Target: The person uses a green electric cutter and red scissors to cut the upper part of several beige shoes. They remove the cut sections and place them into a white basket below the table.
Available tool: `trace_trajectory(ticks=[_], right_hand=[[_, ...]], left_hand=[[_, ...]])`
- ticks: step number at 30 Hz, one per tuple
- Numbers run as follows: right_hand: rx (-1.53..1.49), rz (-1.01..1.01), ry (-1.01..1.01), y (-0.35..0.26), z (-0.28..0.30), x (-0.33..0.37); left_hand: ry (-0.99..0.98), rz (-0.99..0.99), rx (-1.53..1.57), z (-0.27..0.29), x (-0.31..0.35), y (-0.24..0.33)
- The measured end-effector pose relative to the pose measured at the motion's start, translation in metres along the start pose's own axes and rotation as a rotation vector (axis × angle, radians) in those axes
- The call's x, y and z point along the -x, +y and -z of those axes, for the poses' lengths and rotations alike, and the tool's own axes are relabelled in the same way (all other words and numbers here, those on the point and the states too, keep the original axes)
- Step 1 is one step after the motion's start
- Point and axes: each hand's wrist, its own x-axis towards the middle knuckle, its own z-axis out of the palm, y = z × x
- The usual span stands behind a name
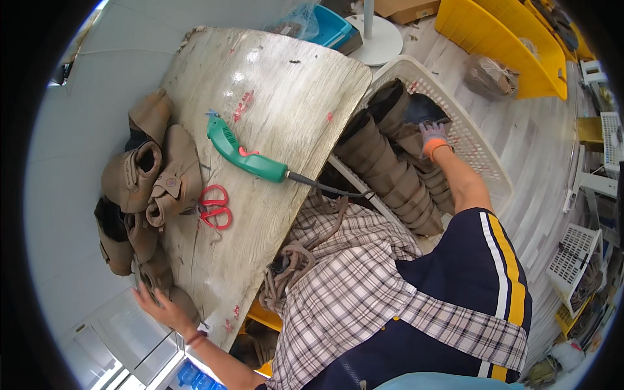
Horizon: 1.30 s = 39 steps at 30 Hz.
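Note:
Fingers spread, my left hand (pixel 162 311) lies against a brown cap (pixel 183 304) at the near left edge of the worktable. Beyond it, more brown caps (pixel 130 179) are heaped along the table's left side. My right hand (pixel 433 134), in a thin grey glove with an orange cuff, reaches into a white plastic basket (pixel 478 123). It grips the edge of a brown cap with a dark lining (pixel 424 107); the thumb is hidden. Nested caps (pixel 396 172) fill the basket in long rows.
A green electric cutter (pixel 250 161) with a black cord lies on the wooden table (pixel 286 84). Near it are red-handled scissors (pixel 214 207) and red thread scraps (pixel 242 105). Brown straps (pixel 292 263) bunch at my apron. Yellow crates (pixel 504 45) stand far right.

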Motion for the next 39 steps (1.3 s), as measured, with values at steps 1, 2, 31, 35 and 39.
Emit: trace_trajectory(ticks=[1, 2, 31, 35, 39], right_hand=[[0.007, 0.02, -0.133, -0.008, -0.011, 0.008], [0.017, 0.025, -0.258, -0.01, -0.02, 0.015], [-1.602, 1.052, -0.348, -0.271, 0.303, 0.206], [-1.536, 0.969, -0.18, -0.329, 0.286, 0.206], [-0.987, 0.912, 0.231, -0.385, 0.242, 0.178]], left_hand=[[-0.033, -0.017, 0.001, 0.012, 0.018, 0.013], [-0.031, -0.032, 0.076, 0.016, 0.032, 0.028], [-0.3, 0.308, 1.545, -0.055, 0.098, 0.168], [-0.363, 0.593, 1.574, -0.072, 0.118, 0.15], [-0.209, 0.981, 1.66, -0.109, 0.14, 0.162]])
